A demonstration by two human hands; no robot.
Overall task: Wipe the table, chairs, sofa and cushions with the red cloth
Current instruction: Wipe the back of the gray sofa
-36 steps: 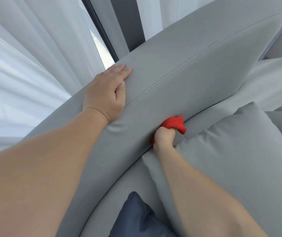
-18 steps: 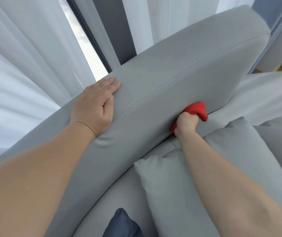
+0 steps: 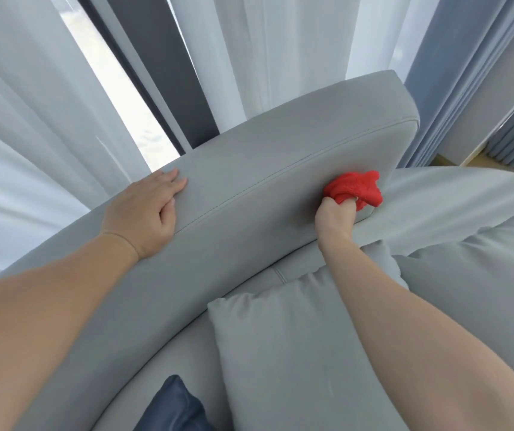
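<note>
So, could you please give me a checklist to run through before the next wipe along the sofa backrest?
1. The red cloth is gripped by the right hand: ok, bunched in the grip.
2. The cloth is pressed on the front face of the sofa backrest: ok, near its right end.
3. The left hand rests flat on the backrest top, apart from the cloth: ok.
4. The grey cushion is out of the cloth's way: ok, it lies lower, under the right forearm.
5. The backrest face is free of dust: cannot tell.
</note>
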